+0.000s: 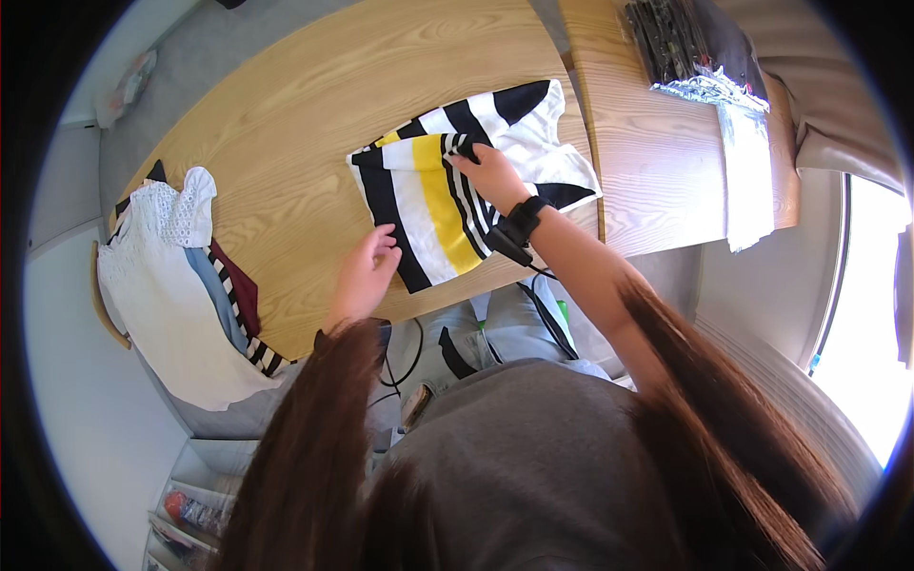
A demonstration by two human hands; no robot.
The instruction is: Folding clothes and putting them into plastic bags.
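Observation:
A striped knit top (440,205) in black, white and yellow lies partly folded over on the wooden table in front of me. My right hand (492,179) is closed on its fabric at the narrow black and white stripes, where the cloth bunches up. To the left, my left hand (367,271) rests beside the black band at the garment's edge. Its fingers are loosely bent and apart, with nothing in them; whether the fingertips touch the cloth I cannot tell. A white section (543,143) of the top spreads beyond my right hand.
A pile of clothes, with a white lace garment (152,276) on top, hangs over the left end of the table (286,124). Clear plastic bags (747,181) and a packed dark garment (690,43) lie on a second table at right. A cable runs from the black wrist device (519,228).

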